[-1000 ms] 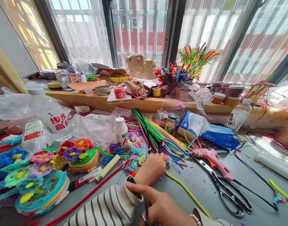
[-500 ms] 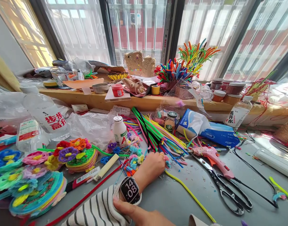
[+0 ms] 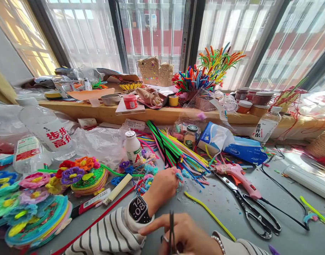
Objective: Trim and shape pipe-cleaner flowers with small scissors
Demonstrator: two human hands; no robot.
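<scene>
The left hand (image 3: pixel 162 186) pinched a small fuzzy flower (image 3: pixel 179 175) over the tabletop (image 3: pixel 220 209). The right hand (image 3: pixel 186 235) gripped slim scissors (image 3: pixel 171 226).

Stems (image 3: pixel 178 152) lie on the table (image 3: pixel 290 233), a bottle (image 3: pixel 132 147) just left, a glue gun (image 3: pixel 238 175) right. Scissors (image 3: pixel 248 209) lie nearer than the gun; a shelf (image 3: pixel 162 115) runs far behind.

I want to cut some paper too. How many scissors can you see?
2. Large black-handled metal scissors lie on the grey table beside the pink glue gun; a small dark pair is in the right hand. Clutter may hide more.
</scene>
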